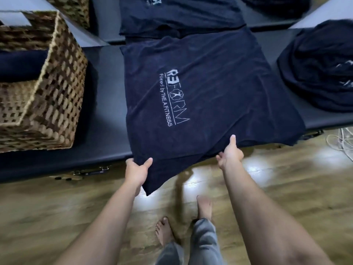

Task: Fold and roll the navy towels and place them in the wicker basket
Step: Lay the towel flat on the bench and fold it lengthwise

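A navy towel (219,88) with a white printed logo lies spread across the dark padded bench (107,77), its near edge hanging over the front. My left hand (136,172) grips the towel's near left corner, thumb on top. My right hand (230,155) pinches the near edge further right, thumb pointing up over the cloth. The wicker basket (57,88) stands on the bench at the left, with dark navy fabric (21,64) showing inside it.
A second flat navy towel (179,14) lies beyond the first. A crumpled heap of navy towels (321,67) sits at the right end of the bench. Below are the wooden floor (286,188), my bare feet and some loose cords (343,142) at the right.
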Demonstrator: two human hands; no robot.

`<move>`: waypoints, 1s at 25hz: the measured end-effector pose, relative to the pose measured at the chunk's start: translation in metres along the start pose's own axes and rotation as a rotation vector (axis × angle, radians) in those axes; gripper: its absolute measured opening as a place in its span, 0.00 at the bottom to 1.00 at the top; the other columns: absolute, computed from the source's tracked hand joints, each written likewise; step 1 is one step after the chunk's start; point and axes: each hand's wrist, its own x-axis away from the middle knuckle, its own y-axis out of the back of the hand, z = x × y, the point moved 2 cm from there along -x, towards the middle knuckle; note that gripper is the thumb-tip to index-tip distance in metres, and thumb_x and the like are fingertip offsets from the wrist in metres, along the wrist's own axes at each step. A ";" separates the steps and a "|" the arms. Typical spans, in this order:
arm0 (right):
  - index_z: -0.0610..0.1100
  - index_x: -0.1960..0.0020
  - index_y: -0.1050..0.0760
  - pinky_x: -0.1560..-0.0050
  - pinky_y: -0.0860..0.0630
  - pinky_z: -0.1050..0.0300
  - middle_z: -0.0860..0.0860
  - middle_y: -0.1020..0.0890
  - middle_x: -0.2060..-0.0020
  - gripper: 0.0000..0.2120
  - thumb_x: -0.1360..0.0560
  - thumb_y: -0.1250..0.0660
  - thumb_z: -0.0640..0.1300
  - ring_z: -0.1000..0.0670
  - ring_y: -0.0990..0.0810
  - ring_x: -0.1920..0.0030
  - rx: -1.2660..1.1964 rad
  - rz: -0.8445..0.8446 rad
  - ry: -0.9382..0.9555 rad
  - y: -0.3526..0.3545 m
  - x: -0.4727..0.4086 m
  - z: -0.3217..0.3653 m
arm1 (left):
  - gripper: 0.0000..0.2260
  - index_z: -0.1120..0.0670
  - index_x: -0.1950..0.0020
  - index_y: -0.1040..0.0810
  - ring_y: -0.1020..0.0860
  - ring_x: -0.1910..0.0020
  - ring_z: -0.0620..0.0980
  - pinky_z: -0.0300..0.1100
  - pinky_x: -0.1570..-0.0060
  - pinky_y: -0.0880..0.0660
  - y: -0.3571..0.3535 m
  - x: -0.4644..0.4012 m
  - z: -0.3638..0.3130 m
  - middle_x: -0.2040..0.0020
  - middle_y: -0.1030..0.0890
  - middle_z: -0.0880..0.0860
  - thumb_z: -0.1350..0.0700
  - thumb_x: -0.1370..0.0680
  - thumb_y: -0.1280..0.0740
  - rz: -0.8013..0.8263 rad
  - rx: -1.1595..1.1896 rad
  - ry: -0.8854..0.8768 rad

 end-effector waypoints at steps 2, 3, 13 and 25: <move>0.45 0.64 0.37 0.62 0.32 0.52 0.49 0.31 0.67 0.19 0.23 0.33 0.53 0.45 0.32 0.65 0.006 -0.063 0.129 0.009 -0.016 0.011 | 0.11 0.53 0.40 0.22 0.19 0.46 0.52 0.49 0.42 0.23 0.003 -0.008 -0.002 0.43 0.17 0.51 0.50 0.20 0.29 0.062 0.107 0.034; 0.46 0.65 0.41 0.62 0.34 0.52 0.49 0.34 0.68 0.19 0.23 0.35 0.51 0.45 0.35 0.64 0.030 -0.114 0.221 0.017 -0.018 0.016 | 0.10 0.51 0.41 0.20 0.18 0.46 0.51 0.49 0.40 0.23 0.004 -0.012 -0.004 0.43 0.17 0.50 0.49 0.19 0.30 0.053 0.127 0.010; 0.48 0.45 0.28 0.51 0.20 0.49 0.50 0.20 0.52 0.14 0.21 0.32 0.57 0.45 0.17 0.54 -0.010 0.122 -0.153 0.060 -0.041 0.004 | 0.04 0.54 0.44 0.20 0.18 0.53 0.55 0.46 0.58 0.22 0.000 -0.019 0.016 0.46 0.16 0.54 0.59 0.19 0.31 0.128 -0.031 0.086; 0.49 0.28 0.35 0.46 0.27 0.41 0.44 0.31 0.34 0.40 0.34 0.26 0.64 0.40 0.27 0.42 1.217 0.407 1.872 -0.032 0.146 -0.120 | 0.14 0.58 0.51 0.16 0.15 0.57 0.53 0.46 0.57 0.19 -0.002 0.024 -0.053 0.54 0.14 0.56 0.51 0.18 0.36 0.517 0.243 0.188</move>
